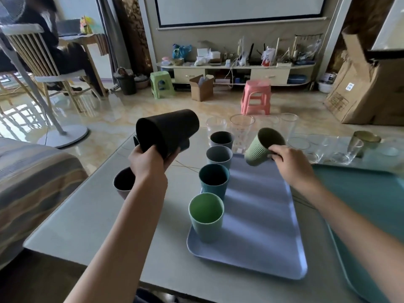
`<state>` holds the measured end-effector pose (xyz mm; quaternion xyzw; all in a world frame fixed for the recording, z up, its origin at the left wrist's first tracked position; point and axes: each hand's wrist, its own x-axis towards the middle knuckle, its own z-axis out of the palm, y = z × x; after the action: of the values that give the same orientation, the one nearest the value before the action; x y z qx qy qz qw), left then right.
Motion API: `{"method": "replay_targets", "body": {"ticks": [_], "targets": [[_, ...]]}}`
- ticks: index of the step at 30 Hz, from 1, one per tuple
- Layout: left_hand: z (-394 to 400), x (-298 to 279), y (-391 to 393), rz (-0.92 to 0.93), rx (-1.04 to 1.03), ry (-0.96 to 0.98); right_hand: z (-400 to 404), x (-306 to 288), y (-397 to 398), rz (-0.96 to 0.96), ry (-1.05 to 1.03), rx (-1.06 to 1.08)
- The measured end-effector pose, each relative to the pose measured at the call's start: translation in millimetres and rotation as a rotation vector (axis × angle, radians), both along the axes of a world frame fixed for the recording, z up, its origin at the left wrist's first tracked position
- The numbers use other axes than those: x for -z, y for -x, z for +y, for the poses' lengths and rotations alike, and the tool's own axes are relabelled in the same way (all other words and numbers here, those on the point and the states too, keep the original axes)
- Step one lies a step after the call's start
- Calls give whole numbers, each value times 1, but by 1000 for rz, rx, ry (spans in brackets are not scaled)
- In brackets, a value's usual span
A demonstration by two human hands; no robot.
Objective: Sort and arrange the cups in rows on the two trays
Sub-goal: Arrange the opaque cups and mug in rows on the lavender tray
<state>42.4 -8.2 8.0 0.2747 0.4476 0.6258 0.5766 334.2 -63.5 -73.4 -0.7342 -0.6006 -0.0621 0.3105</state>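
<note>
My left hand (pixel 148 162) grips a tall black cup (pixel 168 130), tilted on its side above the table left of the blue tray (pixel 262 226). My right hand (pixel 288 159) pinches the rim of a pale green ribbed cup (pixel 261 147), tilted over the tray's far end. Along the tray's left edge stands a row of cups: green (pixel 206 217), teal (pixel 213 181), grey-blue (pixel 219 157), dark grey (pixel 222 139). A dark cup (pixel 123 182) stands on the table, partly hidden by my left wrist. A teal tray (pixel 371 204) lies at the right.
Several clear glasses (pixel 241 127) stand along the table's far edge, with a gold-rimmed one (pixel 358 142) at the right. A striped sofa (pixel 32 182) borders the table's left side. A person sits on a chair far left; stools and boxes stand on the floor beyond.
</note>
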Motion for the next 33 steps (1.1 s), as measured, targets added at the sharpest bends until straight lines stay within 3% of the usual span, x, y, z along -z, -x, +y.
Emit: {"method": "replay_targets", "body": {"ticks": [4,11,19,33], "targets": [[17,6,-13,236,-35,-114,36,-3,-2,-62,67,18],[28,16,-12,191,6,-95,76,11,-4,-142,353,65],[45,16,5,343,-62,-80,85,16,-3,-128,355,42],[48,23,0,370,-42,-102,81,21,2,-54,333,4]]}}
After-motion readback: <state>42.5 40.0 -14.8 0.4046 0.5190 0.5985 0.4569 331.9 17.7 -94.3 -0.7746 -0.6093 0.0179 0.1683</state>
